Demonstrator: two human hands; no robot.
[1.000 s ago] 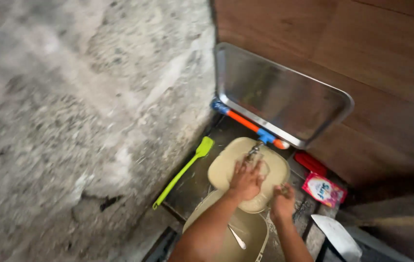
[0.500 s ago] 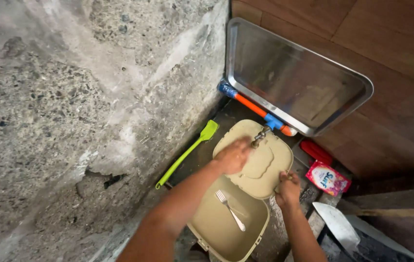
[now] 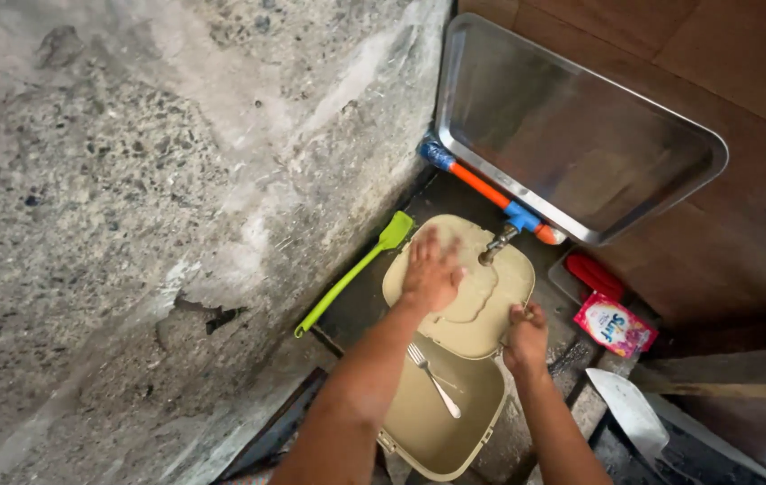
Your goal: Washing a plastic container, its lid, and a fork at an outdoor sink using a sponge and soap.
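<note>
Head view, looking down into a corner where a rough concrete wall (image 3: 132, 180) meets a brown wood panel (image 3: 742, 260); a beige lid (image 3: 491, 310) lies flat under a small tap (image 3: 495, 247); just below it, at 6 o'clock, sits a matching beige box (image 3: 419, 422), open, with a fork (image 3: 432, 379) lying inside.

Left hand (image 3: 432, 269): fingers spread wide, palm pressed flat on the lid's upper left part, holding nothing; it lies just at 9 o'clock of the tap spout. Right hand (image 3: 527, 339): closed on the lid's lower right edge, at about 4 o'clock of the lid's middle; whether anything else sits in that fist, I cannot tell.

Key relation: the lid lies straight ahead of both hands, at 12 o'clock from the person; its long axis runs roughly from 7 o'clock to 1 o'clock, toward the tap; the left hand is the one on its face and nearer the tap, the right stays at the near rim.

Surroundings: green spatula (image 3: 352, 274) leaning along the wall at 9 o'clock of the lid, apart from it; orange and blue pipe (image 3: 482, 190) feeding the tap; steel tray (image 3: 581, 135) propped on the panel at 1 o'clock; red brush (image 3: 594, 274) and a pink sachet (image 3: 615, 325) at 3 o'clock; a white scrap (image 3: 630, 413) at 4 o'clock.
</note>
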